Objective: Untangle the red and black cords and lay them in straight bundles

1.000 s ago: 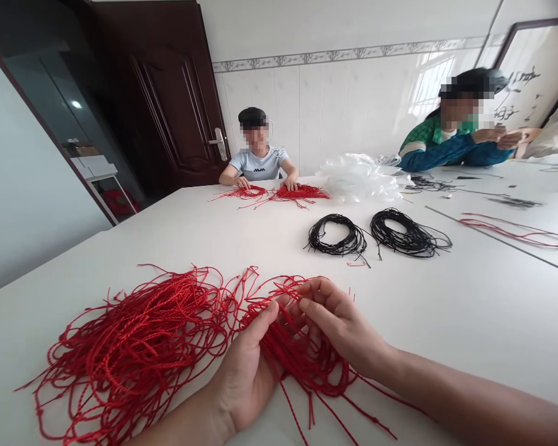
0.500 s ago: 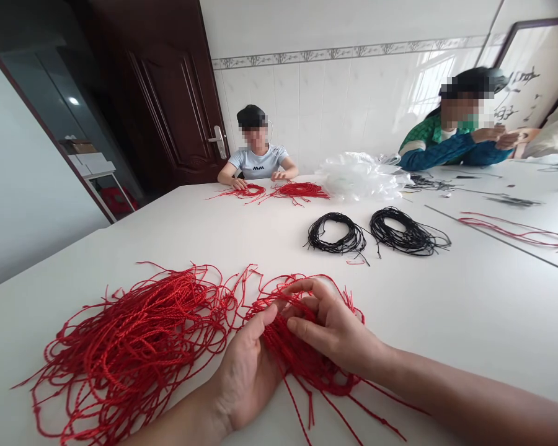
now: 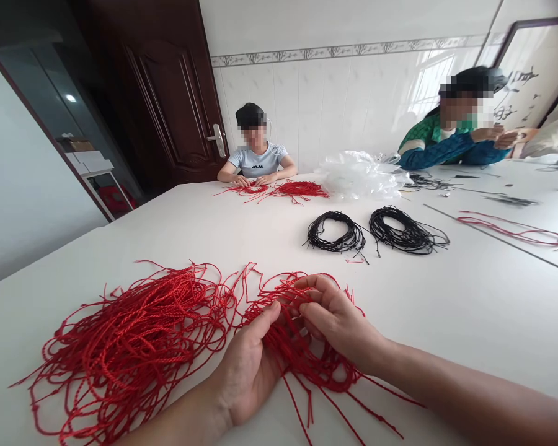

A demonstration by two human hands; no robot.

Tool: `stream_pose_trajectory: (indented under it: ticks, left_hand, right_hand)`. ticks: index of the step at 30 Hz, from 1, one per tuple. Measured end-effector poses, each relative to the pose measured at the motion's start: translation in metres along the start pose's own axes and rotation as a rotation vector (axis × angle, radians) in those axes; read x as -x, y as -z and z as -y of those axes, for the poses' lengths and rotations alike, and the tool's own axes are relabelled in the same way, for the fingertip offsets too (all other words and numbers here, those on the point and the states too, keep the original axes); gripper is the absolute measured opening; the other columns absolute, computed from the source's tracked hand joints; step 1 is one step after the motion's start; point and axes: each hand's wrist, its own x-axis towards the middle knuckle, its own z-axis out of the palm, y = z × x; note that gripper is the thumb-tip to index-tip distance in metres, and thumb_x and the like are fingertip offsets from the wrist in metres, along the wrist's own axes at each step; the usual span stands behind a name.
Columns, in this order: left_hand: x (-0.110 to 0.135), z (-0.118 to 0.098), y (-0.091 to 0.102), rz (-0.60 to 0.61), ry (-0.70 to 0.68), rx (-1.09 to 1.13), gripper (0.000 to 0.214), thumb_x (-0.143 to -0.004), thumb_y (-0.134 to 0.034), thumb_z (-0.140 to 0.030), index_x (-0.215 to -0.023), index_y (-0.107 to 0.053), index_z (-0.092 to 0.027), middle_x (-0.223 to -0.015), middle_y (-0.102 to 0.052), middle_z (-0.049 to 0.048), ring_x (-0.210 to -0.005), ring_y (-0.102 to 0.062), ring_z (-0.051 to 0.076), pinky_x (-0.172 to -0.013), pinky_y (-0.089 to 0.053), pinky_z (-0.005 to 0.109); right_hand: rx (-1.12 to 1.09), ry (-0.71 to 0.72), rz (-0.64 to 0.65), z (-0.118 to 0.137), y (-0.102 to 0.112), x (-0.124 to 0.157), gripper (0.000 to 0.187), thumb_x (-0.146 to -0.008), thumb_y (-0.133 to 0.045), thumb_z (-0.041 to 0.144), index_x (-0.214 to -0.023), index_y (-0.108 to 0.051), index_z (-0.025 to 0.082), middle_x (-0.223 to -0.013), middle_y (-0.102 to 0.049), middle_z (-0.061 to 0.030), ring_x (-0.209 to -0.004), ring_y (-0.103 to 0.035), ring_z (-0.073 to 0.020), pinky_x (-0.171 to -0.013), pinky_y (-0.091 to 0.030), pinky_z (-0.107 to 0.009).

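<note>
Red cords: a braided bunch on the table, directly under your hands, with loose ends trailing toward your side.
Left hand: open and palm-up, fingers spread and strands lying across them.
Right hand: fingers curled into the strands from above, closed on some of them, just beside your left hand.
Red pile: larger and tangled, just left of your hands, its strands touching the bunch.
Black cord coils: two loose rings side by side on the table, well beyond your hands.
Plastic bag: clear and crumpled, at the far side of the table.
Seated person: across from you, both hands on a smaller red tangle.
Person in green and blue: far right, hands raised together above the table.
Long red cord: stretched out on the right, well apart from your hands.
</note>
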Motion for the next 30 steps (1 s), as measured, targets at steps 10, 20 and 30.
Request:
stream_pose_trajectory:
  ticks: [10,20,30]
  left_hand:
    - [0.004,-0.002,-0.003,0.126,-0.05,0.072,0.026,-0.08,-0.039,-0.024,-0.092,-0.061,-0.016,-0.093,-0.064,0.0057,-0.086,-0.058,0.017,-0.086,-0.037,0.032]
    - [0.003,-0.003,-0.004,0.155,0.027,0.08,0.029,-0.078,-0.036,-0.022,-0.092,-0.06,-0.013,-0.086,-0.064,0.0065,-0.085,-0.056,0.018,-0.084,-0.037,0.033]
    - [0.003,-0.004,-0.001,0.023,0.012,0.066,0.023,-0.077,-0.041,-0.025,-0.063,-0.055,-0.013,-0.074,-0.062,0.0049,-0.077,-0.057,0.017,-0.077,-0.039,0.031]
  right_hand:
    - [0.016,0.072,0.049,-0.002,-0.001,0.004,0.032,-0.078,-0.035,0.012,-0.108,-0.036,0.026,-0.077,-0.053,0.0017,-0.066,-0.054,-0.0113,-0.053,-0.045,-0.023]
    - [0.145,0.112,0.124,-0.005,0.0,0.003,0.032,-0.074,-0.051,0.019,-0.104,-0.04,0.024,-0.074,-0.055,0.0016,-0.06,-0.05,-0.0105,-0.053,-0.041,-0.023]
    - [0.397,0.152,0.162,0.006,0.001,0.007,0.042,-0.065,-0.061,0.023,-0.103,-0.043,0.023,-0.069,-0.053,0.0037,-0.058,-0.049,-0.0103,-0.053,-0.039,-0.023]
